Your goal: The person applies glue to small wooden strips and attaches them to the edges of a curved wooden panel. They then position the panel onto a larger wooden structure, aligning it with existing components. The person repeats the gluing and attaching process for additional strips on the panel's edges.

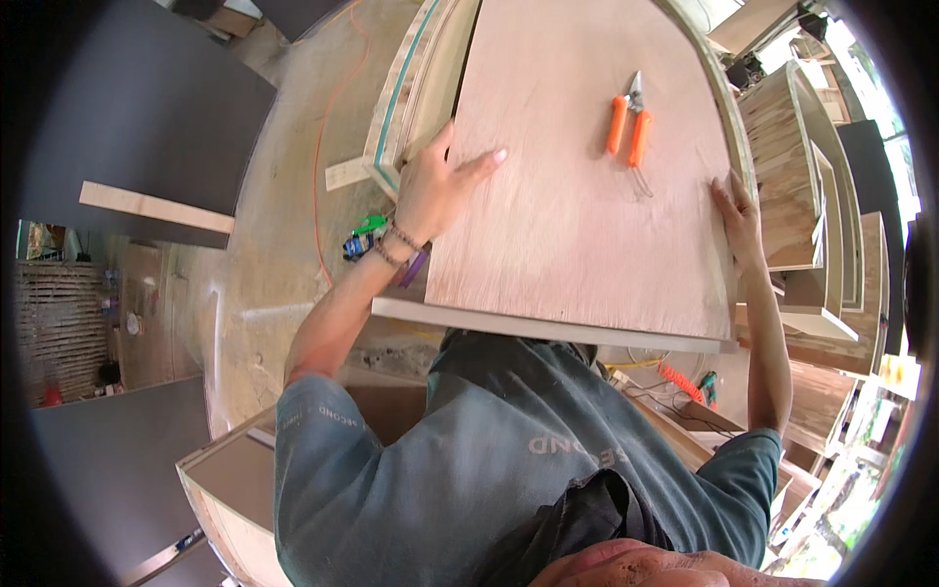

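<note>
A pale plywood panel (567, 225) lies in front of my body, with a light strip (548, 326) running along its near edge. My left hand (437, 186) grips the panel's left edge, thumb on the top face and the other fingers over the side, partly hidden. At the opposite edge, my right hand (737, 217) holds the panel, its fingertips on the border and its thumb out of sight. On the panel rests a pair of snips (638, 132) with orange handles and metal blades pointing away from me; neither hand touches it.
A wooden frame with a teal stripe (399, 93) stands beyond my left hand. Green and blue tools (362, 238) lie on the floor beside an orange cord (319, 186). Dark boards (147, 108) are at left, plywood cabinet boxes (782, 166) at right, and a coiled red hose (682, 383) below.
</note>
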Demonstrator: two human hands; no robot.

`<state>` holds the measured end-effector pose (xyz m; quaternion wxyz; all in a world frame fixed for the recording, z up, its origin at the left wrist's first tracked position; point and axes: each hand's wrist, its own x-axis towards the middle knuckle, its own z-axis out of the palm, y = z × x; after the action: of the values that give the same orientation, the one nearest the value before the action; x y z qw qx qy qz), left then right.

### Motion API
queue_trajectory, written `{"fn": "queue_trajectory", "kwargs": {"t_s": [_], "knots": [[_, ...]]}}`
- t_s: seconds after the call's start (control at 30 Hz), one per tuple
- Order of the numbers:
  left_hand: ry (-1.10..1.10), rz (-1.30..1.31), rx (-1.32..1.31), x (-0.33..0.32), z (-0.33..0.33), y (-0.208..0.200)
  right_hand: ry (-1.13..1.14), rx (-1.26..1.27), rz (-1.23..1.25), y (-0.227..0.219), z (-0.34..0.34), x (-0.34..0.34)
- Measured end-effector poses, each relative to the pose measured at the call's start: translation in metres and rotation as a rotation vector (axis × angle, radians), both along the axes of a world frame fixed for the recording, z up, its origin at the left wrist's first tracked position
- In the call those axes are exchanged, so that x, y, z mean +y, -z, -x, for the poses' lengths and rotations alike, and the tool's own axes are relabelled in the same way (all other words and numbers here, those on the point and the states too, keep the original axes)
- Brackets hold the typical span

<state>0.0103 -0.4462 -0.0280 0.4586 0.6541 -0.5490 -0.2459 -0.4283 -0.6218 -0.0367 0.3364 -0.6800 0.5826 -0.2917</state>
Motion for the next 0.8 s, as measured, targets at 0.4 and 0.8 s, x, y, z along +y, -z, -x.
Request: {"fn": "queue_trajectory", "kwargs": {"t_s": [0.4,0.8], "knots": [[0.010,-0.015,0.067,0.004,0.001,-0.002,0.015,-0.009,-0.092,-0.011,-0.012,0.004],[0.022,-0.094,0.108,0.006,-0.009,0.005,0.040,0.109,-0.201,-0.038,-0.008,0.025]]}}
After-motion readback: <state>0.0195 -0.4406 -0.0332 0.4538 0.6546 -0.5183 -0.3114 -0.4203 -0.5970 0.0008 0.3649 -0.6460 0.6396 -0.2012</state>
